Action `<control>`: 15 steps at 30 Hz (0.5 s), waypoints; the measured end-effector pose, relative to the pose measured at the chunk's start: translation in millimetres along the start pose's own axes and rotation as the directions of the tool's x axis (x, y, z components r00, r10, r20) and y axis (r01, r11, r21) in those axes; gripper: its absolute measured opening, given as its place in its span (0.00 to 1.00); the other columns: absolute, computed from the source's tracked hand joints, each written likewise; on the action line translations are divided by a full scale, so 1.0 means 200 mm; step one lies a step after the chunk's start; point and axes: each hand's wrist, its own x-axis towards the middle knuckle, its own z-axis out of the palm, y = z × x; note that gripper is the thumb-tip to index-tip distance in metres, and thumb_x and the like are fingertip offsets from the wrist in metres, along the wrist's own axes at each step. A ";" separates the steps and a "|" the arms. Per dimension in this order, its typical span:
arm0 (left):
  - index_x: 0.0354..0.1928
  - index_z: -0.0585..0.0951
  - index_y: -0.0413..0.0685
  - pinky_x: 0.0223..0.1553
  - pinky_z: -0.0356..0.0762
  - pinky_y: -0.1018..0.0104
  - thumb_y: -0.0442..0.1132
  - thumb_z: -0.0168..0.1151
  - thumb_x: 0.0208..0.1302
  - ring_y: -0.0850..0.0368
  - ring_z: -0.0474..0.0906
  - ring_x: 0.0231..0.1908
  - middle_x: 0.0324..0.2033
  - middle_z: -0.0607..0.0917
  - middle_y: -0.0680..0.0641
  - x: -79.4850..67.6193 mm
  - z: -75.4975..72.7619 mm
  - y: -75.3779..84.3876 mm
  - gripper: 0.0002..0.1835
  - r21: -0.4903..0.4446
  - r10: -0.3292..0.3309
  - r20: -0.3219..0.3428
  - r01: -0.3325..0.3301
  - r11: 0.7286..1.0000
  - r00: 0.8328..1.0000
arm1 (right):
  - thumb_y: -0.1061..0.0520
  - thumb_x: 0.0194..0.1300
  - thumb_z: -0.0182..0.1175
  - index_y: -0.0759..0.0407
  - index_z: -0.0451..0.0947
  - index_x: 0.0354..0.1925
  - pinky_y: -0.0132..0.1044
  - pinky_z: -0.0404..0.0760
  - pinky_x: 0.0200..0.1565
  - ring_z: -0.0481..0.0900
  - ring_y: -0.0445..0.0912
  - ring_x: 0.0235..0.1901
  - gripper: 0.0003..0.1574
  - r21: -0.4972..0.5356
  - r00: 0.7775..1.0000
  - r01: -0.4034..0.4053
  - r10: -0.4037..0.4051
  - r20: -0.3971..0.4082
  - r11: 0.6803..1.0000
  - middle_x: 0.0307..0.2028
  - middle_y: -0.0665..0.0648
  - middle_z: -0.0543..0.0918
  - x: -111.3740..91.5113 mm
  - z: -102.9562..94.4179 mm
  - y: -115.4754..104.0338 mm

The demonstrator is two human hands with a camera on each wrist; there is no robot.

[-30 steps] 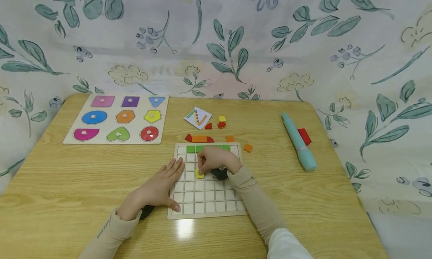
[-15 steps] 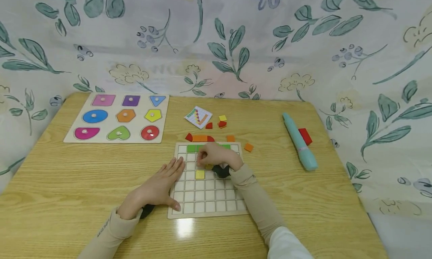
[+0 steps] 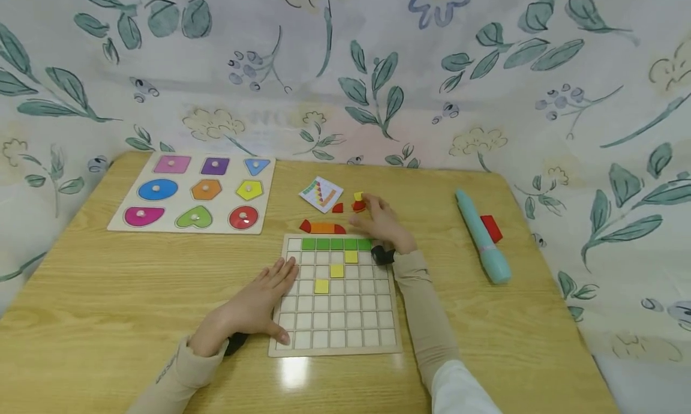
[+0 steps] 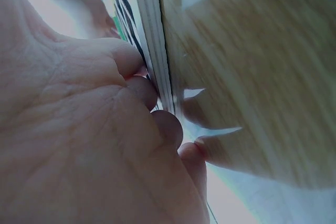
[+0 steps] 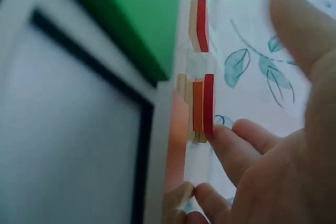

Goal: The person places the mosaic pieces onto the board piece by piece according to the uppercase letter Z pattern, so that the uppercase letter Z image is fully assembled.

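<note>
A white grid board [image 3: 345,321] lies on the table, with a row of green tiles [image 3: 337,244] along its top. Three yellow tiles [image 3: 321,286] form a diagonal below them. My left hand [image 3: 256,303] rests flat on the board's left edge, fingers straight and thumb spread. Beyond the board's top right corner, my right hand [image 3: 384,225] reaches over a small pile of red pieces [image 3: 358,206] beside a loose yellow tile [image 3: 358,195]. In the right wrist view a fingertip meets the stacked red piece [image 5: 209,103], while the thumb stands apart.
An orange piece [image 3: 322,228] with red ends lies just behind the board. Nearby are a red quarter-round piece [image 3: 337,208] and a pattern card [image 3: 313,192]. A knob puzzle board [image 3: 184,190] sits back left. At right lie a teal pen-like tool [image 3: 482,237] and a red object [image 3: 492,228].
My right hand has let go of the lowest yellow tile and moved up off the grid to the loose pieces, uncovering the yellow diagonal. My left hand has stayed on the board's edge.
</note>
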 end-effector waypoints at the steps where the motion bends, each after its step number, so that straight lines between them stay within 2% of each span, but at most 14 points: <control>1: 0.75 0.47 0.36 0.73 0.40 0.36 0.58 0.78 0.37 0.36 0.34 0.76 0.76 0.41 0.37 0.00 0.00 0.00 0.70 -0.004 0.001 -0.002 -0.001 1.000 1.000 | 0.39 0.68 0.55 0.55 0.44 0.75 0.61 0.46 0.73 0.39 0.62 0.75 0.50 -0.016 1.000 -0.007 0.007 0.004 1.000 0.76 0.61 0.52 -0.01 -0.01 0.01; 5: 0.75 0.47 0.35 0.73 0.40 0.36 0.58 0.78 0.36 0.35 0.34 0.75 0.76 0.42 0.36 0.00 0.00 0.00 0.70 -0.010 0.020 -0.017 -0.020 1.000 1.000 | 0.40 0.68 0.55 0.57 0.47 0.75 0.62 0.49 0.72 0.46 0.65 0.73 0.48 -0.107 0.998 -0.060 0.061 0.003 0.993 0.74 0.61 0.58 -0.08 -0.06 0.00; 7: 0.75 0.47 0.36 0.73 0.40 0.36 0.59 0.78 0.37 0.35 0.34 0.76 0.76 0.42 0.36 0.00 0.00 0.01 0.70 -0.011 0.019 -0.016 -0.019 1.000 1.000 | 0.40 0.69 0.54 0.58 0.50 0.75 0.60 0.53 0.72 0.51 0.66 0.72 0.46 -0.144 0.995 -0.090 0.096 0.032 0.985 0.73 0.63 0.61 -0.13 -0.11 -0.02; 10: 0.75 0.47 0.35 0.73 0.41 0.36 0.59 0.78 0.36 0.34 0.35 0.75 0.76 0.42 0.35 0.00 0.00 0.01 0.70 -0.004 0.016 -0.017 -0.016 1.000 1.000 | 0.43 0.71 0.52 0.61 0.56 0.72 0.57 0.63 0.69 0.64 0.64 0.67 0.40 -0.146 0.988 -0.106 0.121 0.101 0.984 0.70 0.65 0.65 -0.19 -0.18 -0.04; 12: 0.75 0.47 0.35 0.73 0.41 0.36 0.58 0.78 0.36 0.34 0.35 0.75 0.76 0.43 0.35 0.00 0.00 0.01 0.70 -0.004 0.011 -0.015 -0.011 1.000 1.000 | 0.48 0.72 0.53 0.62 0.62 0.70 0.53 0.73 0.62 0.74 0.60 0.60 0.35 -0.115 0.988 -0.112 0.123 0.092 0.987 0.65 0.67 0.72 -0.21 -0.20 -0.04; 13: 0.75 0.47 0.35 0.73 0.41 0.36 0.59 0.78 0.36 0.35 0.34 0.75 0.76 0.42 0.35 0.00 0.00 0.01 0.70 -0.003 0.007 -0.010 -0.007 1.000 1.000 | 0.50 0.72 0.53 0.62 0.65 0.68 0.49 0.78 0.55 0.79 0.58 0.53 0.32 -0.103 0.990 -0.115 0.122 0.064 0.988 0.61 0.67 0.76 -0.22 -0.20 -0.04; 15: 0.75 0.47 0.35 0.73 0.41 0.36 0.59 0.78 0.36 0.34 0.35 0.75 0.76 0.43 0.35 0.00 0.00 0.01 0.70 -0.002 0.008 -0.010 -0.008 1.000 1.000 | 0.55 0.70 0.55 0.59 0.69 0.66 0.41 0.81 0.42 0.82 0.52 0.42 0.28 -0.109 0.993 -0.117 0.116 -0.012 0.987 0.51 0.65 0.82 -0.21 -0.19 -0.01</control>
